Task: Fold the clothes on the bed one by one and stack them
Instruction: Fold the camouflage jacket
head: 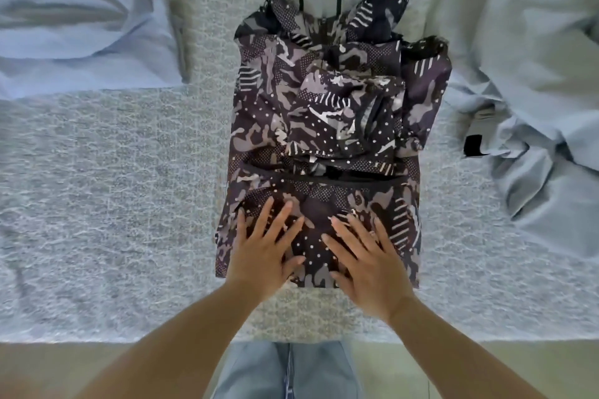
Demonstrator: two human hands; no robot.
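The jacket (327,126) lies at the centre of the bed (113,204), partly folded into a rough rectangle, with its dark camouflage print facing up. Its sleeves are folded inward and bunched on top; the layers beneath them are hidden. The far end of the jacket, with a dark zip strip, runs to the top edge of the view and is cut off there.

My left hand (259,256) lies flat on the near end of the jacket, fingers straight and spread, grasping nothing. My right hand (366,256) lies flat beside it on the same end, fingers likewise straight and spread, grasping nothing. The two hands are near each other but not touching. The fabric under my palms is covered from view.

A light blue garment (81,36) lies on the bed at far left, cut off by the frame edge. A second light blue garment (534,107) lies crumpled at right, also cut off; a small black part shows at its near side, and I cannot tell what it is. My jeans (288,372) show below the bed edge.
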